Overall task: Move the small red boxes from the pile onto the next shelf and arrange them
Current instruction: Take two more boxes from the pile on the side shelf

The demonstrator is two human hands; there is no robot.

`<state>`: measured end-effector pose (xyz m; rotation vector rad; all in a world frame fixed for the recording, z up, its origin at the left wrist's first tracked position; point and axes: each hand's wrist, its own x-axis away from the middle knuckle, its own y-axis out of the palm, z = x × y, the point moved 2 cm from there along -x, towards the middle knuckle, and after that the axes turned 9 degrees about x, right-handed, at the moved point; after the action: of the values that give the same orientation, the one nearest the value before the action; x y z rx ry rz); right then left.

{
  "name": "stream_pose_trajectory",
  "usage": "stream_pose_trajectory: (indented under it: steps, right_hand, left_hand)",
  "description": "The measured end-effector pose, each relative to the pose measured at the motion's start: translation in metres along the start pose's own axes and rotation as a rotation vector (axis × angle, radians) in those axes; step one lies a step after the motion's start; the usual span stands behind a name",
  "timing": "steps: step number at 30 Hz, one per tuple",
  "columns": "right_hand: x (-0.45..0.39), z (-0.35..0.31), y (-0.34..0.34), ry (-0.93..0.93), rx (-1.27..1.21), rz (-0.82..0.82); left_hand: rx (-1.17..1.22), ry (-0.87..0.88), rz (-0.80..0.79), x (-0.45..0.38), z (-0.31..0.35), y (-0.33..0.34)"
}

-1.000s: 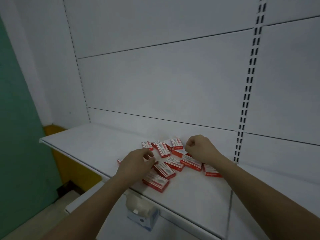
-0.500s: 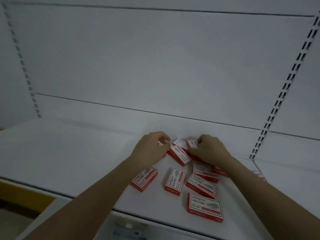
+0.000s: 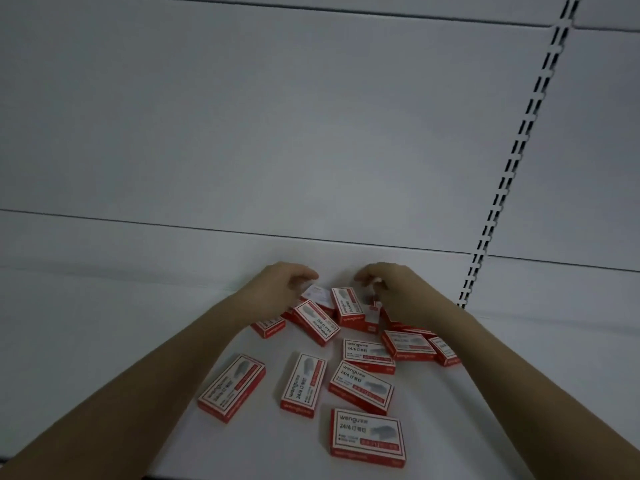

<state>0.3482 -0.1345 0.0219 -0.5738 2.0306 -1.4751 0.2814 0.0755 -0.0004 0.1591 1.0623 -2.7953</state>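
Note:
Several small red boxes with white labels lie scattered flat on the white shelf. The nearest box is by the front edge, and another box lies to its left. A denser pile of boxes sits at the back by the wall. My left hand is curled over the pile's left end, fingertips closed on a box that is mostly hidden. My right hand is curled over the pile's right end, fingers pinching a box edge, and its wrist covers more boxes.
A slotted black upright runs down the white back panel on the right. Beyond it lies the neighbouring white shelf. The left part of the near shelf shows bare white surface.
The view has swung right and closer to the shelf, so the green wall has left the frame. Both hands moved from the front of the pile to its back, by the wall.

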Motion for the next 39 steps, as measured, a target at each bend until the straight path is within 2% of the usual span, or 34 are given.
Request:
stream_pose_trajectory:
  steps: [3, 9, 14, 21, 27, 30, 33, 39]
  right_hand:
    - [0.0, -0.002, 0.009, -0.046, -0.029, -0.025]
    - [0.002, -0.008, 0.023, 0.065, -0.039, 0.116]
    - [0.008, -0.018, 0.038, 0.074, 0.062, 0.073]
    - [0.013, -0.01, 0.031, -0.026, -0.051, 0.026]
    - [0.012, -0.003, 0.028, 0.012, -0.109, 0.018]
    - [0.013, -0.002, 0.026, 0.005, -0.116, 0.014]
    - [0.012, -0.003, 0.026, 0.009, -0.109, 0.032]
    - [0.013, 0.004, 0.021, 0.148, -0.037, 0.108]
  left_hand:
    - [-0.08, 0.011, -0.072, -0.01, -0.002, 0.005]
    - [-0.191, 0.019, -0.207, -0.016, -0.007, 0.006]
    - [-0.218, 0.016, -0.207, -0.015, -0.011, 0.007]
    - [-0.162, -0.007, -0.196, -0.014, -0.012, 0.007]
    - [-0.204, 0.029, -0.211, -0.014, -0.014, 0.002]
    - [-0.129, 0.01, -0.24, -0.01, -0.014, 0.002]
    - [-0.087, 0.025, -0.174, -0.009, -0.016, 0.001]
    - [-0.058, 0.051, -0.024, -0.007, -0.021, 0.002]
